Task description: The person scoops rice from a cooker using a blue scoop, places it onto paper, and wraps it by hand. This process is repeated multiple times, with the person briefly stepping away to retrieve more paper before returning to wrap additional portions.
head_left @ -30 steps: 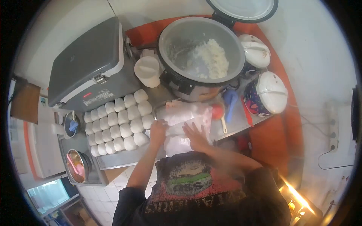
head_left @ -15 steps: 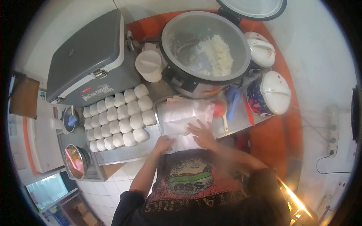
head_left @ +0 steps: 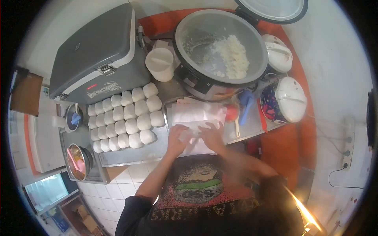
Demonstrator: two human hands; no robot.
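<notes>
My left hand (head_left: 178, 141) is curled on the left side of a folded sheet of whitish wrapping paper (head_left: 193, 128) on the counter. On the right side of the same fold, my right hand (head_left: 212, 137) presses with bent fingers. Whatever the fold encloses is hidden. Beneath and behind it lies a stack of pale paper sheets (head_left: 193, 112). To the left, several white wrapped bundles (head_left: 132, 126) stand in tight rows on the metal counter (head_left: 130, 157).
Behind the papers stands a large open cooker (head_left: 185, 76) with white rice (head_left: 232, 57). A blue scoop (head_left: 246, 104), a light-handled spoon (head_left: 237, 128) and a patterned container (head_left: 271, 102) are to the right. A grey cooler box (head_left: 94, 59) and a bowl (head_left: 80, 163) are at left.
My left hand has moved forward from the paper's near edge onto the fold. My right hand has gone from lying flat to bent fingers, and the near paper is folded up.
</notes>
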